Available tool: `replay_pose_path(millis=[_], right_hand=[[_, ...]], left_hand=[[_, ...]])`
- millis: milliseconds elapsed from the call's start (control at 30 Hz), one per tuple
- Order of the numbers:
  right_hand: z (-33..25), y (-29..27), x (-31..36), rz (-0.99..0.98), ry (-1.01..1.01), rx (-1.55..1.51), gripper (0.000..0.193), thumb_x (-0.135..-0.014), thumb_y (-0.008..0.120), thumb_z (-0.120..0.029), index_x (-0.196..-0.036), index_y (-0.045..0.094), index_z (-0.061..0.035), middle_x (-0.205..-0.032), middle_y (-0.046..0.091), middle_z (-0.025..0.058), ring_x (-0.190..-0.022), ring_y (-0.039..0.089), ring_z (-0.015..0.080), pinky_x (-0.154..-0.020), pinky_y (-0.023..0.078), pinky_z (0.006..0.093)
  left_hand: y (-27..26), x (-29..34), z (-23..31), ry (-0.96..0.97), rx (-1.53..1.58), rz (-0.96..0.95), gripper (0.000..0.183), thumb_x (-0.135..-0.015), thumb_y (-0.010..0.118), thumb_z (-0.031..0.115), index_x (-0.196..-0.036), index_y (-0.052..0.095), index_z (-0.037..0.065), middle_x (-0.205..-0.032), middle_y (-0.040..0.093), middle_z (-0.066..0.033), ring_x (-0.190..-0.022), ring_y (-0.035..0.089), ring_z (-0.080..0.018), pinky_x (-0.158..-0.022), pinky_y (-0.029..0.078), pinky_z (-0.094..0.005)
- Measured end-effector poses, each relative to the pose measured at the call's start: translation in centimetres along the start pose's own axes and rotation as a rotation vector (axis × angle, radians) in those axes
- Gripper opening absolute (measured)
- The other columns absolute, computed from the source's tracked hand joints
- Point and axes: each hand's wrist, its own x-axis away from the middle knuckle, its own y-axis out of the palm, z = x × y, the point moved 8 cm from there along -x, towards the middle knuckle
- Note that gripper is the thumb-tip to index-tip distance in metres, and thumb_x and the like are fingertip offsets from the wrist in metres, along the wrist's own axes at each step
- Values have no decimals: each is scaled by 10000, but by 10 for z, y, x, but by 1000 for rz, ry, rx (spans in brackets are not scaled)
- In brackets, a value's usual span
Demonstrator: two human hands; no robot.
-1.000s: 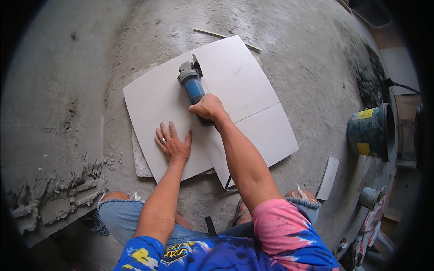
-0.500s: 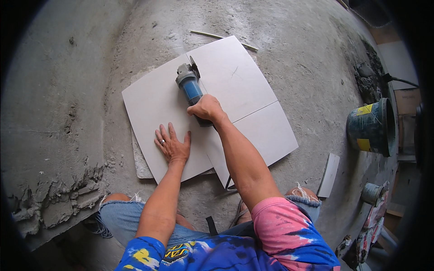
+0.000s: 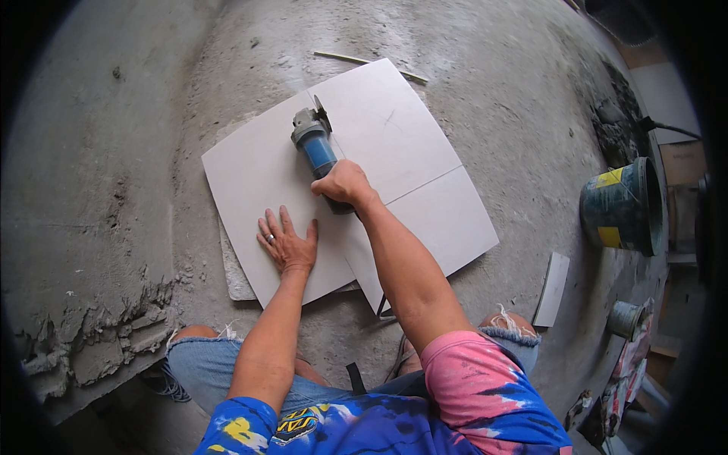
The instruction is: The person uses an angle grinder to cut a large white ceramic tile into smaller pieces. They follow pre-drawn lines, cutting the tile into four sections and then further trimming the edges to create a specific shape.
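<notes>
A blue and grey angle grinder [image 3: 318,152] is gripped at its dark rear end by my right hand [image 3: 345,184]. Its thin disc stands on edge at the far end, over or against a line that runs down the pale tile [image 3: 254,178]; I cannot tell if it touches. My left hand [image 3: 290,246] lies flat on the tile's left part, fingers spread, a ring on one finger. Another line crosses to the right, marking off a lower right section [image 3: 436,227] of tile. The grinder's handle end is partly hidden by my right hand.
On the rough concrete floor [image 3: 493,129] a thin strip [image 3: 368,65] lies beyond the tile. To the right are a narrow white offcut [image 3: 551,290], a dark green bucket [image 3: 607,210] on its side or tilted, and a small can [image 3: 625,321]. Broken mortar [image 3: 98,341] edges the left side.
The view has shifted very slightly. Both hands, the angle grinder and the tile keep nearly the same places relative to one another.
</notes>
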Motion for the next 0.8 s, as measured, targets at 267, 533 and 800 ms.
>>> replay_pose_path(millis=[267, 533, 800], right_hand=[[4, 1, 8, 2, 12, -1, 556, -609, 821, -338, -992, 743, 56, -1020, 738, 240, -969, 734, 331, -867, 577, 378], [5, 0, 10, -1, 15, 1, 532, -609, 808, -326, -978, 745, 52, -1013, 741, 232, -964, 733, 331, -869, 575, 379], [2, -3, 11, -9, 20, -7, 536, -601, 812, -324, -975, 748, 54, -1013, 740, 238, -973, 732, 337, -875, 574, 378]], left_hand=[[1, -1, -2, -3, 26, 5, 868, -905, 576, 635, -1564, 355, 116, -1631, 237, -204, -1522, 144, -418, -1234, 68, -574], [2, -1, 0, 8, 36, 17, 869, -901, 581, 637, -1559, 360, 113, -1627, 242, -208, -1519, 149, -422, -1233, 72, -574], [2, -1, -2, 0, 38, 6, 871, -904, 575, 640, -1556, 364, 103, -1629, 237, -208, -1518, 149, -424, -1232, 75, -576]])
